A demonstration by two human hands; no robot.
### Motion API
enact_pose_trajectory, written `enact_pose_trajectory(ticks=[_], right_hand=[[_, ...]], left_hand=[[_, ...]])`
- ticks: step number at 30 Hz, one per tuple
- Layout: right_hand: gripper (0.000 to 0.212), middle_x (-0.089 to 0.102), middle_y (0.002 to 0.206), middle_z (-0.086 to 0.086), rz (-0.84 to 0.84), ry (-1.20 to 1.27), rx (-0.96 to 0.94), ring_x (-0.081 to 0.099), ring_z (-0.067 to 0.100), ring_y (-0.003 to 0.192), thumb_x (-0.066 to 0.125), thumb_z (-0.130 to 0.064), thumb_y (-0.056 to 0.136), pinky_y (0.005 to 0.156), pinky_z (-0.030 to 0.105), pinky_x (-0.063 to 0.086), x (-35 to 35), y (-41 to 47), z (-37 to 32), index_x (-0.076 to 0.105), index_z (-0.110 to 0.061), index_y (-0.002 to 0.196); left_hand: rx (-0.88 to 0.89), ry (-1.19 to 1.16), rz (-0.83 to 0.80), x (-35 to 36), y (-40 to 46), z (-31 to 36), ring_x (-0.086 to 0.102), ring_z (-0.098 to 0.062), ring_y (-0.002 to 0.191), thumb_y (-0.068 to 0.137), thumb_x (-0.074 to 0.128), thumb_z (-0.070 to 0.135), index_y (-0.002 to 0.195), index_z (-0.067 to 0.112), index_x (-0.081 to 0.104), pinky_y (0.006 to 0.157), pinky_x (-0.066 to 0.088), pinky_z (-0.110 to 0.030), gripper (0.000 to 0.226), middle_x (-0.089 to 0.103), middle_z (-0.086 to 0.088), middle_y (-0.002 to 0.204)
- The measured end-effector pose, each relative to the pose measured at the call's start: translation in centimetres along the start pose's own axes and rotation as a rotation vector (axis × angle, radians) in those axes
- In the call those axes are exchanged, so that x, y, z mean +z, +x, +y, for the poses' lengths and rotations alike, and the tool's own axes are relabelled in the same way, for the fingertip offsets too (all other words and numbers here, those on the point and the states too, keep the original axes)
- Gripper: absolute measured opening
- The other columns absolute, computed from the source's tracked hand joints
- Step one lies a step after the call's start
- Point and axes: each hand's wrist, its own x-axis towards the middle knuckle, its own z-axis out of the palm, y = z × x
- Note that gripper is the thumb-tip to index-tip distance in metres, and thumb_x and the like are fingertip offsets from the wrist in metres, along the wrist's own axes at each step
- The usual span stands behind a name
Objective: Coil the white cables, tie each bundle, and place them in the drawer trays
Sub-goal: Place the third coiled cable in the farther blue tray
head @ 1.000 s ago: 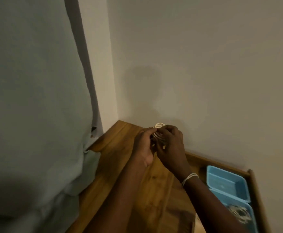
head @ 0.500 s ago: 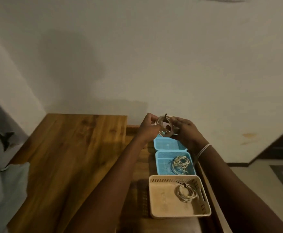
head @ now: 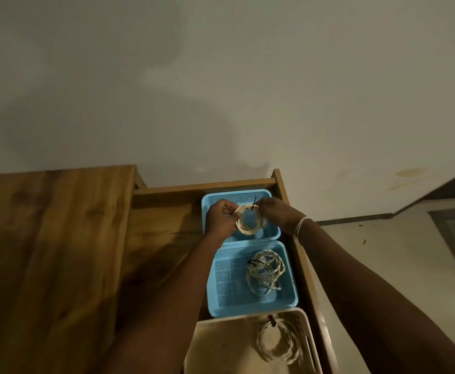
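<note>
Two hands hold a small white coil (head: pixel 248 221) up over the far blue tray (head: pixel 273 233), the one closest to the wall (head: pixel 221 90). The left hand (head: pixel 221 220) has its fingers curled round the left side of the coil. The right hand (head: pixel 276 214) pinches the top right side of it, right by a thin black tie (head: pixel 254 203) that sticks up from the ring. You can see the blue holes of the tray through the middle of the coil. I cannot tell if the coil touches the tray or hangs just above it. A white band (head: pixel 300 225) goes round the right wrist. Three trays sit in a row inside the open wooden drawer (head: pixel 298 255). Next to the far tray, closer to the person, is a middle blue tray (head: pixel 221 290). A messy white bundle (head: pixel 265 271) lies in it, with a dark tie on its left side. Closest to the person is a cream tray (head: pixel 221 338). It has another white coil, the near coil (head: pixel 277 344), lying on its right side, with a small dark tie at the top. To the left of the drawer is a wide brown wooden top (head: pixel 50 252). To the right of the drawer, lower down, is a pale floor (head: pixel 383 252). The room is dim.
</note>
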Motion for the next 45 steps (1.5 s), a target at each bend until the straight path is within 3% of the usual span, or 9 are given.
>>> enact_pose_trajectory(ticks=[3, 6, 10, 19, 24, 28, 31, 40, 45], right_hand=[[0.031, 0.064, 0.122, 0.021, 0.056, -0.391, -0.015, 0.062, 0.035, 0.111, 0.049, -0.013, 0.096, 0.097, 0.043, 0.051, 0.7, 3.1, -0.3, 0.059, 0.002, 0.122], [0.031, 0.066, 0.119, 0.02, 0.085, -0.572, 0.011, 0.064, 0.033, 0.11, 0.054, -0.017, 0.094, 0.091, 0.037, 0.052, 2.1, 4.3, -0.3, 0.06, 0.003, 0.117], [0.021, 0.069, 0.115, 0.019, 0.216, -0.631, 0.014, 0.067, 0.032, 0.107, 0.05, -0.007, 0.097, 0.087, 0.037, 0.053, 3.2, 5.1, 1.6, 0.064, 0.001, 0.11], [0.021, 0.073, 0.107, 0.015, 0.35, -0.531, -0.011, 0.071, 0.028, 0.096, 0.049, -0.004, 0.098, 0.082, 0.035, 0.057, 4.2, 6.4, 3.6, 0.067, -0.001, 0.107], [0.026, 0.071, 0.109, 0.017, 0.324, -0.584, -0.052, 0.07, 0.028, 0.096, 0.042, -0.001, 0.099, 0.078, 0.033, 0.055, 4.7, 6.5, 4.0, 0.067, 0.0, 0.107], [0.028, 0.047, 0.134, 0.018, 0.369, -0.608, -0.117, 0.07, 0.031, 0.093, 0.047, -0.015, 0.102, 0.078, 0.038, 0.057, 5.0, 6.1, 4.3, 0.059, -0.001, 0.123], [0.025, 0.063, 0.122, 0.016, 0.339, -0.577, -0.097, 0.071, 0.028, 0.095, 0.046, -0.012, 0.101, 0.082, 0.036, 0.058, 4.5, 6.5, 4.1, 0.065, -0.002, 0.115], [0.025, 0.072, 0.088, 0.012, 0.434, -0.387, -0.057, 0.069, 0.029, 0.08, 0.049, -0.026, 0.098, 0.066, 0.031, 0.053, 3.4, 4.5, 3.6, 0.065, -0.008, 0.09], [0.026, 0.072, 0.091, 0.019, 0.549, -0.296, -0.118, 0.068, 0.038, 0.086, 0.058, -0.027, 0.094, 0.068, 0.029, 0.045, 1.3, 0.2, 2.5, 0.07, -0.004, 0.095]], left_hand=[[-0.033, 0.06, 0.042, 1.8, 3.2, -1.2, 0.069, -0.026, 0.085, 0.083, 0.072, 0.006, 0.08, 0.022, 0.058, 0.07, 0.061, -0.045, 0.021, 0.071, -0.006, 0.091], [-0.007, 0.217, 0.075, 2.9, 4.7, -1.4, 0.065, -0.024, 0.089, 0.081, 0.066, -0.003, 0.074, 0.021, 0.058, 0.075, 0.052, -0.032, 0.026, 0.069, -0.004, 0.089], [0.004, 0.331, 0.087, 3.6, 5.8, -1.7, 0.065, -0.023, 0.089, 0.084, 0.064, 0.001, 0.076, 0.024, 0.066, 0.081, 0.054, -0.033, 0.025, 0.072, -0.003, 0.094], [0.004, 0.197, 0.188, 5.0, 6.5, -1.5, 0.069, -0.023, 0.095, 0.086, 0.069, 0.008, 0.101, 0.011, 0.074, 0.086, 0.056, -0.035, 0.016, 0.075, -0.007, 0.102], [0.094, 0.22, 0.099, 4.6, 5.5, -2.1, 0.062, -0.024, 0.113, 0.095, 0.059, 0.01, 0.124, 0.012, 0.066, 0.087, 0.046, -0.024, 0.03, 0.067, -0.007, 0.125], [0.096, 0.267, -0.006, 3.9, 4.9, -2.0, 0.053, -0.023, 0.124, 0.097, 0.052, 0.007, 0.138, 0.016, 0.054, 0.096, 0.044, -0.028, 0.042, 0.055, -0.005, 0.14], [0.111, 0.261, -0.052, 3.2, 4.4, -2.0, 0.048, -0.022, 0.131, 0.097, 0.052, 0.005, 0.143, 0.015, 0.046, 0.105, 0.043, -0.031, 0.047, 0.048, -0.005, 0.147], [0.218, 0.276, 0.124, -0.9, 1.2, -1.4, 0.055, -0.022, 0.125, 0.096, 0.059, 0.012, 0.129, 0.009, 0.059, 0.095, 0.043, -0.021, 0.034, 0.059, -0.008, 0.133], [0.403, 0.367, 0.366, -7.7, -2.5, -0.5, 0.056, -0.011, 0.105, 0.096, 0.056, 0.015, 0.119, 0.015, 0.062, 0.087, 0.046, -0.026, 0.024, 0.06, 0.004, 0.116]])
